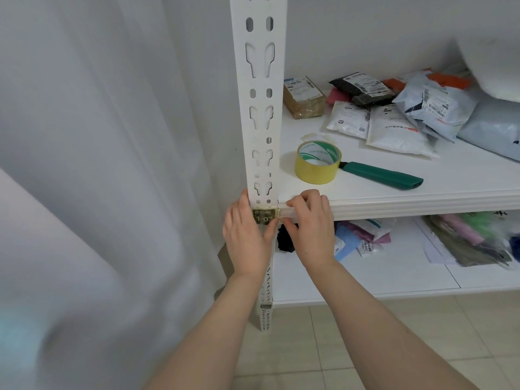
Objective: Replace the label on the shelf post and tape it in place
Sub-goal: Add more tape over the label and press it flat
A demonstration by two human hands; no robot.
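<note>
Left hand (245, 238), right hand (310, 227) — bare; forearms (225, 319) bare.

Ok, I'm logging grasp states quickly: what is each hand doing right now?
Left hand: grips the shelf post, thumb just under the label.
Right hand: pinches a tape strip at the label's right edge.

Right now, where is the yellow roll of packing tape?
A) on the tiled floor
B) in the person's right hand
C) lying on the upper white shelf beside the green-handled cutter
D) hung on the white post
C: the yellow roll of packing tape lies on the upper white shelf, right beside the green-handled cutter.
</note>
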